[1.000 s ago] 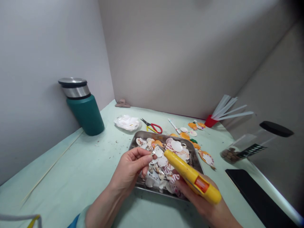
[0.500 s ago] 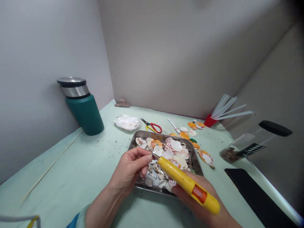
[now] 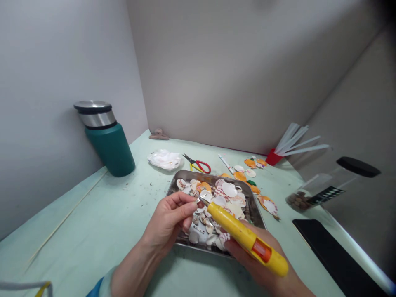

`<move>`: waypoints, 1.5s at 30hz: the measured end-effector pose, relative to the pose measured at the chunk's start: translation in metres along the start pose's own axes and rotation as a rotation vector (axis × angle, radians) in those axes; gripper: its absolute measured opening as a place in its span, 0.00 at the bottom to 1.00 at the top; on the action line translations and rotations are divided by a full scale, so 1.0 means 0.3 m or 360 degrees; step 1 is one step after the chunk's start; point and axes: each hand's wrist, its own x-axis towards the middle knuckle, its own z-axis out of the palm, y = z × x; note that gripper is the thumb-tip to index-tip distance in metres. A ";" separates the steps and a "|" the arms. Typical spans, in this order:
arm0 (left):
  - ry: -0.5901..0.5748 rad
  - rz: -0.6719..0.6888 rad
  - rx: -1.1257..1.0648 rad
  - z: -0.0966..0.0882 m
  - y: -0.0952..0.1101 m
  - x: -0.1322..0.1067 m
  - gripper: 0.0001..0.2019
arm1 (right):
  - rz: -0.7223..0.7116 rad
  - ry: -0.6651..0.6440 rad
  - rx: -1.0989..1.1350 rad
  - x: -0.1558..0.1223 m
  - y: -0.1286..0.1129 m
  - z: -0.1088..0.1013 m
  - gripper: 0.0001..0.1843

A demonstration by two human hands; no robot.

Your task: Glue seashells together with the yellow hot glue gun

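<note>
My left hand (image 3: 168, 222) is pinched shut on a small pale shell piece (image 3: 197, 201), held just above a metal tray (image 3: 175, 185). My right hand (image 3: 256, 264) grips a yellow glue gun (image 3: 244, 237) with an orange trigger. The gun's metal nozzle touches the piece at my left fingertips. Several white, pink and orange seashells (image 3: 227, 196) fill the tray under both hands.
A green flask (image 3: 107, 142) with a steel lid stands at the left wall. Behind the tray lie a crumpled white tissue (image 3: 165, 159), red-handled scissors (image 3: 199, 165), a white tube (image 3: 226, 163), loose orange shells (image 3: 253, 165) and a red cup of glue sticks (image 3: 275, 156). A lidded clear jar (image 3: 328, 183) and black tablet (image 3: 334, 255) sit right.
The glue gun's nozzle moved left from over the tray to my left fingertips and now touches the small piece. My left hand has barely moved.
</note>
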 end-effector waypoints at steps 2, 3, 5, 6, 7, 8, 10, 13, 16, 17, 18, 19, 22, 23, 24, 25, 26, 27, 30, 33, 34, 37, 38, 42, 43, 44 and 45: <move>0.0002 -0.0002 0.0007 -0.001 0.000 -0.001 0.09 | -0.0008 0.0016 0.0007 -0.001 0.007 0.003 0.04; 0.0001 -0.0001 0.0009 -0.001 -0.001 -0.001 0.09 | -0.0010 0.0028 0.0008 -0.002 0.011 0.004 0.04; 0.0000 -0.0001 0.0010 -0.003 -0.004 0.000 0.08 | -0.0008 0.0059 0.0000 -0.003 0.016 0.006 0.06; 0.0000 -0.0001 0.0008 -0.004 -0.005 0.000 0.09 | -0.0004 0.0070 -0.0011 -0.003 0.018 0.006 0.07; 0.0000 0.0001 0.0009 -0.005 -0.007 0.001 0.09 | 0.0004 0.0082 -0.0022 -0.003 0.020 0.007 0.07; 0.0004 0.0002 0.0008 -0.006 -0.008 0.001 0.09 | 0.0012 0.0094 -0.0031 -0.004 0.022 0.007 0.08; 0.0009 0.0004 0.0005 -0.007 -0.009 0.002 0.10 | 0.0020 0.0099 -0.0054 -0.004 0.024 0.005 0.08; 0.0013 0.0003 -0.0001 -0.006 -0.007 0.002 0.09 | 0.0008 0.0056 -0.0072 -0.002 0.022 0.001 0.07; 0.0014 -0.0009 0.0018 -0.002 -0.003 0.000 0.09 | 0.0012 0.0014 -0.0042 0.003 0.011 -0.003 0.06; 0.0017 -0.0011 0.0024 0.000 -0.002 -0.001 0.09 | 0.0012 0.0005 -0.0027 0.006 0.004 -0.004 0.06; 0.0023 -0.0013 0.0030 0.002 0.000 -0.002 0.09 | 0.0019 -0.0003 -0.0016 0.008 -0.002 -0.005 0.05; 0.0033 -0.0012 0.0035 0.004 0.001 -0.004 0.09 | 0.0022 -0.0020 -0.0008 0.009 -0.009 -0.007 0.05; 0.0066 -0.0003 0.0051 0.008 0.002 -0.004 0.09 | 0.0035 -0.0038 -0.0016 0.011 -0.028 -0.011 0.04; 0.0067 -0.0006 0.0054 0.008 0.002 -0.003 0.09 | 0.0035 -0.0033 -0.0020 0.010 -0.032 -0.013 0.04; 0.0063 -0.0006 0.0053 0.007 0.001 -0.002 0.10 | 0.0024 -0.0022 -0.0018 0.009 -0.035 -0.014 0.04; 0.0057 -0.0006 0.0051 0.006 0.001 0.000 0.10 | 0.0011 -0.0016 -0.0011 0.008 -0.037 -0.014 0.04; 0.0050 -0.0007 0.0050 0.004 0.000 0.002 0.10 | 0.0002 -0.0017 0.0000 0.007 -0.039 -0.015 0.04; 0.0043 -0.0009 0.0050 0.003 0.000 0.003 0.11 | -0.0011 -0.0025 0.0017 0.007 -0.040 -0.015 0.03; 0.0033 -0.0015 0.0048 0.002 0.000 0.005 0.11 | -0.0024 -0.0052 0.0058 0.009 -0.045 -0.016 0.03; 0.0052 -0.0010 0.0050 0.004 0.001 0.000 0.11 | -0.0016 -0.0072 0.0075 0.010 -0.052 -0.019 0.04; 0.0060 -0.0006 0.0052 0.006 0.002 -0.002 0.11 | -0.0013 -0.0087 0.0076 0.009 -0.053 -0.020 0.04; 0.0054 0.0006 0.0048 0.007 0.002 -0.005 0.10 | -0.0019 -0.0086 0.0061 0.005 -0.049 -0.019 0.04; 0.0042 0.0007 0.0044 0.007 0.002 -0.005 0.11 | -0.0021 -0.0071 0.0050 0.003 -0.046 -0.017 0.03; 0.0016 0.0012 0.0040 0.003 0.000 -0.003 0.11 | -0.0029 0.0013 0.0013 0.001 -0.027 -0.005 0.04; 0.0011 0.0012 0.0041 0.002 -0.001 -0.003 0.11 | -0.0015 0.0030 0.0017 0.001 -0.022 -0.002 0.04; 0.0005 0.0015 0.0039 0.000 -0.003 -0.003 0.10 | 0.0009 0.0044 0.0021 0.001 -0.018 0.001 0.05; -0.0002 0.0022 0.0036 -0.002 -0.004 -0.003 0.10 | 0.0040 0.0053 0.0023 0.001 -0.014 0.003 0.05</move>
